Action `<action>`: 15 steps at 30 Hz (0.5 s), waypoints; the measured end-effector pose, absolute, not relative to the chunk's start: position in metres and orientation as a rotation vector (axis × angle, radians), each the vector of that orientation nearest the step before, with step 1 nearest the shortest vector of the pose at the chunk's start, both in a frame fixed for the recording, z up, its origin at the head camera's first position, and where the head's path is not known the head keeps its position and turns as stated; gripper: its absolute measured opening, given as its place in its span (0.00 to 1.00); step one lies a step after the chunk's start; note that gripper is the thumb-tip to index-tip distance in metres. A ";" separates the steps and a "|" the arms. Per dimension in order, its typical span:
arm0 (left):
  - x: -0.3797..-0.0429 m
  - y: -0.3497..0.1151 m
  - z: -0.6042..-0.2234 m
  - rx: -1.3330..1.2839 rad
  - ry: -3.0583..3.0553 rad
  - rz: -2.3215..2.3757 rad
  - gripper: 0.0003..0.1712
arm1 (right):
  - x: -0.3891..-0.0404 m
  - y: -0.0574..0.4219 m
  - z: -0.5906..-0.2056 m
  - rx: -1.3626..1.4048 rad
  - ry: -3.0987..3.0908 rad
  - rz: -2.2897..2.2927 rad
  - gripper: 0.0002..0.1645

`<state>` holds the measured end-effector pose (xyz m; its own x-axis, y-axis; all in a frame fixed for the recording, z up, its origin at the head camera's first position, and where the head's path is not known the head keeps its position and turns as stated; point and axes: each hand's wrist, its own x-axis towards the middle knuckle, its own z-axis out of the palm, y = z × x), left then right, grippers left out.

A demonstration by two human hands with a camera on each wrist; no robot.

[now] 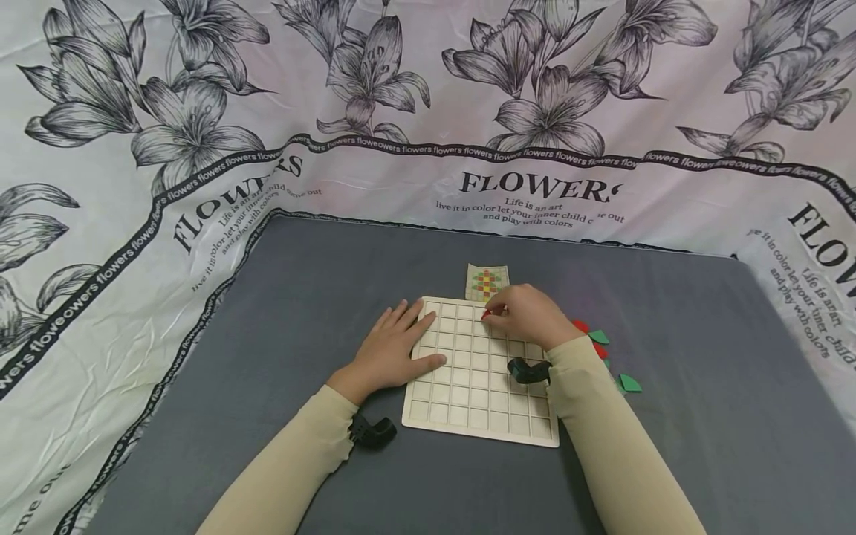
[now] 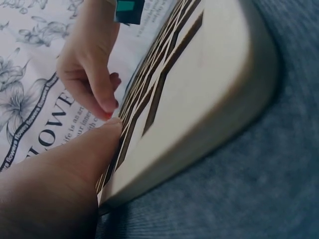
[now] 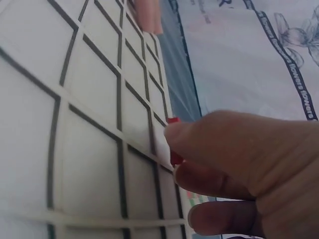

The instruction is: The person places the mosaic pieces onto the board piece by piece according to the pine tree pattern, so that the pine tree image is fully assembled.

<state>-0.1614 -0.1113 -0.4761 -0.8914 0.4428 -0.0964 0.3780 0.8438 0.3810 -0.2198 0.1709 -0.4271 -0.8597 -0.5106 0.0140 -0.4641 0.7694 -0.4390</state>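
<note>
A pale wooden grid board (image 1: 461,394) with square recesses lies on the grey table. My left hand (image 1: 391,353) rests with spread, straight fingers on its left edge, the thumb over the grid. Between thumb and fingers my right hand (image 1: 531,316) pinches a small red piece (image 3: 174,155) above the board's far rows. In the right wrist view that piece is close over the grid's edge, partly hidden by the thumb. Behind the board lies a small pattern card (image 1: 487,279) printed with a red, yellow and green design.
Right of the board, partly behind the right sleeve, are several loose pieces, among them a red piece (image 1: 580,325) and a green piece (image 1: 628,383). A flower-printed cloth (image 1: 374,178) hangs around the table's far and side edges. Each wrist wears a black camera.
</note>
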 end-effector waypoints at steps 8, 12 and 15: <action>-0.161 -0.112 -0.477 0.671 2.841 0.542 0.51 | -0.219 0.165 -0.435 -0.766 2.904 -0.649 0.04; -0.162 -0.113 -0.477 0.668 2.852 0.544 0.51 | -0.219 0.163 -0.438 -0.758 2.939 -0.630 0.06; -0.161 -0.113 -0.477 0.665 2.853 0.552 0.51 | -0.219 0.161 -0.439 -0.752 2.964 -0.609 0.06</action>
<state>-0.1615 -0.1130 -0.4771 -0.8881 0.4541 -0.0708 0.3950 0.8330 0.3875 -0.2188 0.1611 -0.4392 -0.8833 -0.4634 0.0717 -0.4541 0.8073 -0.3768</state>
